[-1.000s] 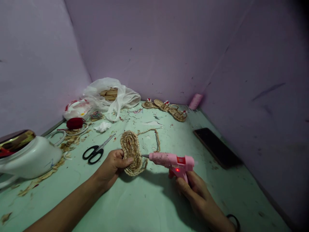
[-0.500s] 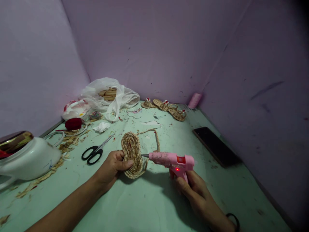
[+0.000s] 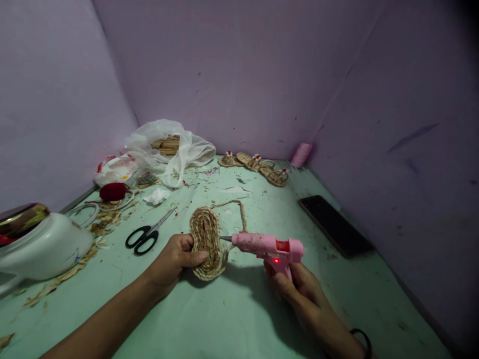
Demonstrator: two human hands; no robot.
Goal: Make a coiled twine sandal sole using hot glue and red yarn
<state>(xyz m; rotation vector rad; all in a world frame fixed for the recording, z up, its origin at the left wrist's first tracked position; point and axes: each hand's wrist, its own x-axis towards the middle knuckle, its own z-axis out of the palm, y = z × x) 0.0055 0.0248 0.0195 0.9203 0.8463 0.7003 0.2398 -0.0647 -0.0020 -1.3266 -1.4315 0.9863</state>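
A coiled, braided straw sole [image 3: 205, 232] is pinched at its lower left side by my left hand [image 3: 179, 259], thumb on top. From the sole a loose braided cord [image 3: 242, 214] loops up and to the right across the table. My right hand [image 3: 299, 289] is wrapped round the handle of a pink glue gun [image 3: 262, 244] with a lit red light. The gun's metal nozzle points left, at the sole's right edge. Whether the tip touches the braid I cannot tell.
Black-handled scissors [image 3: 144, 237] lie left of my left hand. Further left is a white pot [image 3: 48, 244]. Red yarn [image 3: 113, 191], a plastic bag [image 3: 194, 147] and small straw sandals [image 3: 275, 175] lie behind. At the right are a phone [image 3: 333, 224] and a pink spool [image 3: 301, 155].
The sole has turned slightly and shifted a little to the right in my left hand. The glue gun has moved very slightly right, with its nozzle still beside the sole's edge.
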